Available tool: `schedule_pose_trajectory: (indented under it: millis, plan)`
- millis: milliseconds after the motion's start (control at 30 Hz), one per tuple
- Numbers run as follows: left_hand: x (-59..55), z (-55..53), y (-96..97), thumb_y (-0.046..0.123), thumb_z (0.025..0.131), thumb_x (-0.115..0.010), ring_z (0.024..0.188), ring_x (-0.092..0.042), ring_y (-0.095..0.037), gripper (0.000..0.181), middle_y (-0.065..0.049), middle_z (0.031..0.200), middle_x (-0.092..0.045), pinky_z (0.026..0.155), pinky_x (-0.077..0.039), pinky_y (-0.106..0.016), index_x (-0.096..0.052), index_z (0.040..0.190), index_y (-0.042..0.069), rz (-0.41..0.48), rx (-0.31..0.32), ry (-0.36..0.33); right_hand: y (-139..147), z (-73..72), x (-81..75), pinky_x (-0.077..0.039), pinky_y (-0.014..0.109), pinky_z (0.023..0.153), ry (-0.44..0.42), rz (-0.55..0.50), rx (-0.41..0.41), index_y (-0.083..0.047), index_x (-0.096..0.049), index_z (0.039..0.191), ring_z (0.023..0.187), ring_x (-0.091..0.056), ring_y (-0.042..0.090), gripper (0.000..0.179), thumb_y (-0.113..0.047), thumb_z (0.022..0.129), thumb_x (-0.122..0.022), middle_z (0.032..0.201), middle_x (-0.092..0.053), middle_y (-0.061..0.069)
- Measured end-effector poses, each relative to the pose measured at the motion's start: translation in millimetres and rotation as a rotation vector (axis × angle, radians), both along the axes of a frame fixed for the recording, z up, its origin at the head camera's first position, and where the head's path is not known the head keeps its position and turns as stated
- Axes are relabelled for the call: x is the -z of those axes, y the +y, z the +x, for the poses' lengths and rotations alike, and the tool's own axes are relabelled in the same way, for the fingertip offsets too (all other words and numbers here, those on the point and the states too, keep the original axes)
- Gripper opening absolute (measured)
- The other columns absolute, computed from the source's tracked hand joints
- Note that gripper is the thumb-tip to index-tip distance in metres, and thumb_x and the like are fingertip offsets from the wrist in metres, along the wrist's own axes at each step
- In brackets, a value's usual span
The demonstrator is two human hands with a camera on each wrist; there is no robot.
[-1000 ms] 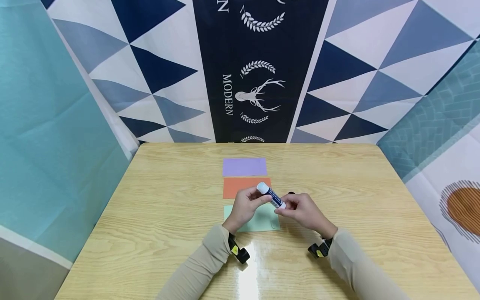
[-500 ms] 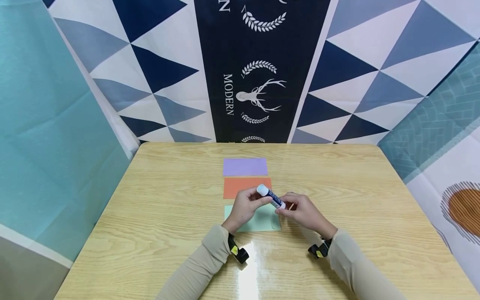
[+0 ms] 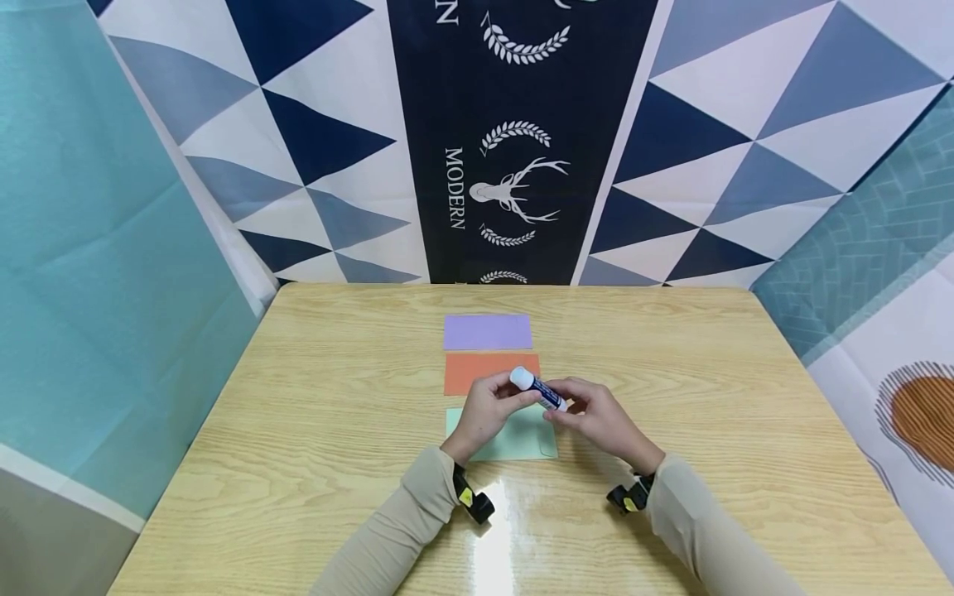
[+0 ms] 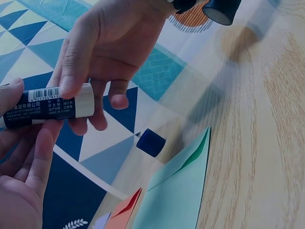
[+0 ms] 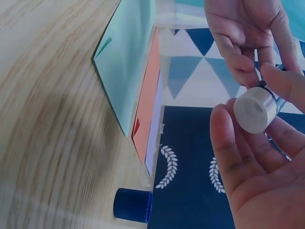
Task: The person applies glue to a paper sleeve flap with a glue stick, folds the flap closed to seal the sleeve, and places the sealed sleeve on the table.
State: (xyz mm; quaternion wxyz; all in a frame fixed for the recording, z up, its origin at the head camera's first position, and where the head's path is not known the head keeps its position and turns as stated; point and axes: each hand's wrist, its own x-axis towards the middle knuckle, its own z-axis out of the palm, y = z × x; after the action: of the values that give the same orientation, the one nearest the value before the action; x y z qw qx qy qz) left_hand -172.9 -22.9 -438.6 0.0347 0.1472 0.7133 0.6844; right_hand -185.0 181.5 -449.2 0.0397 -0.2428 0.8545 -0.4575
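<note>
A glue stick [image 3: 548, 396] with a dark blue printed label and white ends slants in the air above a mint green envelope [image 3: 514, 444]. My left hand [image 3: 486, 412] pinches it near its upper white end. The lower end is between the thumb and fingers of my right hand [image 3: 602, 420]; in the right wrist view that round white base [image 5: 252, 113] faces the camera. A dark blue cap [image 4: 150, 142] lies apart on the table, visible in both wrist views but hidden by my right hand in the head view.
Beyond the mint envelope lie an orange envelope [image 3: 477, 374] and a purple one [image 3: 488, 332], in a column on the wooden table [image 3: 335, 430]. Patterned cloth [image 3: 328, 149] hangs behind the table's far edge and at both sides.
My right hand has shifted slightly left, its fingers moving further along the lower end of the glue stick. My left hand and the envelopes stay nearly still.
</note>
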Motion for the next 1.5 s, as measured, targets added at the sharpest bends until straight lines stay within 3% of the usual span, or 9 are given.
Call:
schedule_pose_trajectory:
  millis: [200, 400, 633, 1200, 1500]
  plan:
    - [-0.1, 0.5, 0.0, 0.007, 0.089, -0.07, 0.08, -0.059, -0.004, 0.026, -0.026, 0.105, -0.069, 0.07, -0.046, -0.017, -0.069, 0.111, -0.004, 0.0, -0.001, -0.001, -3.4, 0.3, -2.6, -0.054, 0.023, 0.071, 0.037, -0.013, 0.042, -0.005, -0.069, 0.117, 0.086, -0.06, 0.004, 0.033, -0.017, 0.086, -0.075, 0.107, -0.071, 0.01]
    - [-2.8, 2.1, -0.5, 0.009, 0.089, -0.07, 0.083, -0.059, -0.002, 0.026, -0.023, 0.106, -0.07, 0.075, -0.049, -0.02, -0.069, 0.113, -0.002, -0.054, 0.016, -0.011, -5.0, -0.3, -3.3, -0.051, 0.022, 0.067, 0.075, -0.014, 0.06, -0.006, -0.07, 0.116, 0.079, -0.057, 0.004, 0.033, -0.016, 0.085, -0.076, 0.103, -0.072, 0.009]
    - [28.6, -12.6, 4.7, 0.015, 0.089, -0.071, 0.085, -0.061, -0.006, 0.027, -0.02, 0.105, -0.071, 0.074, -0.049, -0.022, -0.07, 0.113, 0.004, -0.044, 0.003, -0.022, -3.8, 0.1, -5.3, -0.047, 0.021, 0.063, 0.135, 0.012, 0.056, -0.006, -0.072, 0.112, 0.072, -0.053, 0.005, 0.03, -0.014, 0.084, -0.076, 0.094, -0.072, 0.005]
    - [27.3, -17.7, 4.1, 0.024, 0.087, -0.074, 0.084, -0.061, -0.007, 0.026, -0.013, 0.101, -0.071, 0.075, -0.051, -0.025, -0.072, 0.107, 0.008, -0.09, 0.042, -0.06, 7.3, -2.6, -8.3, -0.051, 0.021, 0.066, 0.125, 0.038, 0.076, -0.005, -0.072, 0.113, 0.077, -0.058, 0.004, 0.03, -0.016, 0.086, -0.075, 0.102, -0.073, 0.01]
    - [35.7, -31.6, 3.6, 0.017, 0.088, -0.072, 0.085, -0.063, -0.009, 0.027, -0.014, 0.106, -0.072, 0.074, -0.052, -0.022, -0.07, 0.112, 0.004, -0.138, 0.022, -0.066, 15.6, -4.7, -6.6, -0.053, 0.021, 0.068, 0.103, 0.035, 0.127, -0.004, -0.072, 0.113, 0.082, -0.06, 0.007, 0.031, -0.016, 0.084, -0.076, 0.102, -0.072, 0.012]
